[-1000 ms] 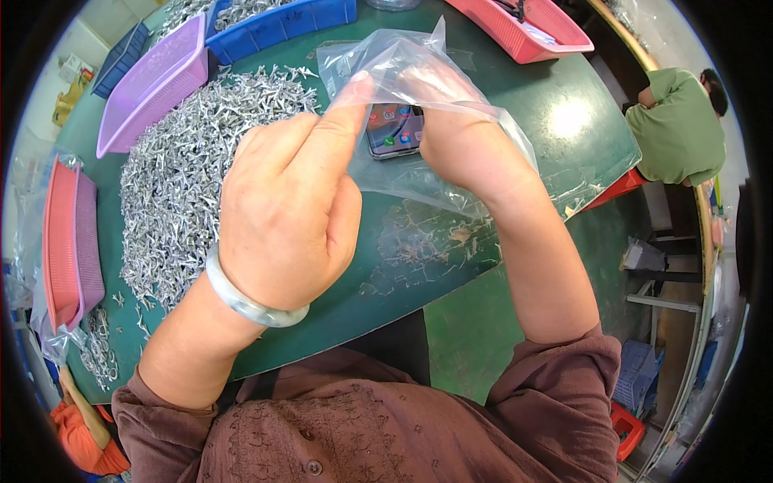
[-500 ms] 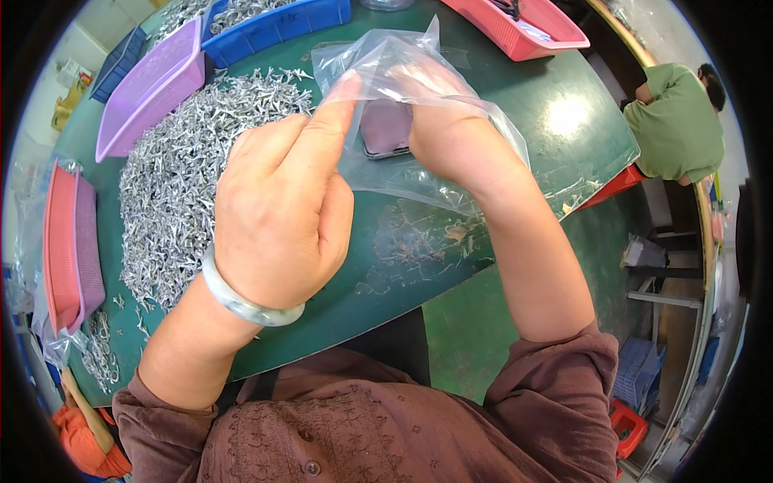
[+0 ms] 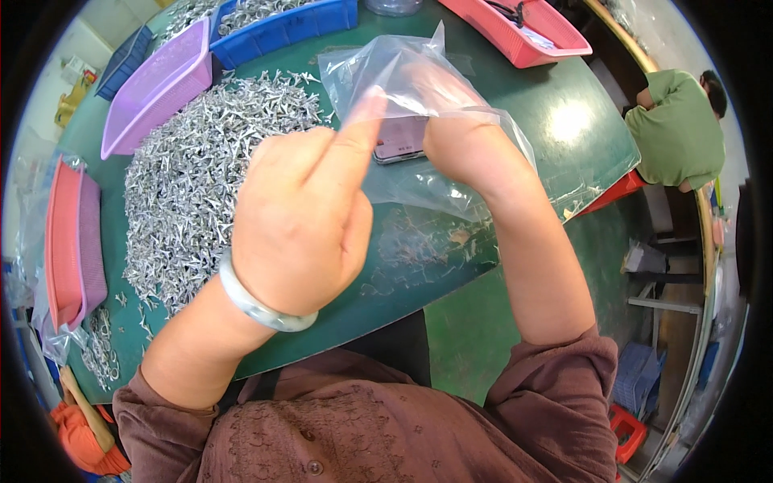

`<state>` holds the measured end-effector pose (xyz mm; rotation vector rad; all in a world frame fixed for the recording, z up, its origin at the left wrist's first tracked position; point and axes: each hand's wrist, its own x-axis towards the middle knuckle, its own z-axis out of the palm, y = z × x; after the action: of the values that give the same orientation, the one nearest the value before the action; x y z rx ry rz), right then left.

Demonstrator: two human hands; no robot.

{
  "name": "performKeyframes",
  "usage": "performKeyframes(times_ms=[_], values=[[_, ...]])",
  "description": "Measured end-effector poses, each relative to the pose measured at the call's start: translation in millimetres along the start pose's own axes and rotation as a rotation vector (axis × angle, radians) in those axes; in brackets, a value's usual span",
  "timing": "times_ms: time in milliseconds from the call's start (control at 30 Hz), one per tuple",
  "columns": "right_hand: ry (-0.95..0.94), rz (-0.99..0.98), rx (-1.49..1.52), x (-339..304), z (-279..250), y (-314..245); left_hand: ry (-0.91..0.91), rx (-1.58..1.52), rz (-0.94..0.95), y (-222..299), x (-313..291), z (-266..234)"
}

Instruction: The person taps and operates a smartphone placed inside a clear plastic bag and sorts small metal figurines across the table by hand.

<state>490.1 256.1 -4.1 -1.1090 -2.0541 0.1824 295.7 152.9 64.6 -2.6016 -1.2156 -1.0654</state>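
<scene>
A clear plastic bag (image 3: pixel 378 56) spreads over the green table in front of me. My right hand (image 3: pixel 459 133) reaches into the bag. Its fingers look stretched out through the film but are blurred. My left hand (image 3: pixel 310 201), with a pale bangle (image 3: pixel 262 302) at the wrist, points its index finger at the bag's near edge; the fingertip is smeared, and whether it touches the film I cannot tell. Its other fingers are mostly hidden beneath. A phone (image 3: pixel 400 145) with a pinkish screen lies between my hands, partly covered by the bag.
A wide pile of small silvery metal pieces (image 3: pixel 185 193) covers the table's left side. Around it stand a purple basket (image 3: pixel 161 88), a blue bin (image 3: pixel 286 36) and stacked pink and purple baskets (image 3: pixel 76 241). A pink basket (image 3: pixel 531 52) is at the far right. A person in green (image 3: pixel 676 125) sits beyond.
My left hand has moved right and slightly nearer, its index finger now over the bag's near edge. The right hand stays in the bag, shifted slightly. More of the phone's lower edge shows.
</scene>
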Motion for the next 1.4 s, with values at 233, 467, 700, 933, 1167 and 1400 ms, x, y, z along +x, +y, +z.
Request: performKeyframes(times_ms=[233,467,700,933,1167,1400], values=[[-0.092,-0.141,-0.084,-1,2,-19,0.028,-0.021,0.114,10,-7,17],[-0.198,-0.034,-0.111,21,12,-27,0.072,-0.097,0.16,24,-8,31],[-0.256,0.027,-0.123,40,26,-14,0.136,-0.126,0.157,28,-12,38],[-0.343,-0.019,-0.257,57,40,-14,0.085,-0.15,0.125,29,-17,38],[-0.382,0.132,-0.046,60,45,-5,0.074,-0.158,0.121,28,-17,37],[-0.352,0.001,-0.142,62,48,-2,0.067,-0.17,0.116,26,-16,35]])
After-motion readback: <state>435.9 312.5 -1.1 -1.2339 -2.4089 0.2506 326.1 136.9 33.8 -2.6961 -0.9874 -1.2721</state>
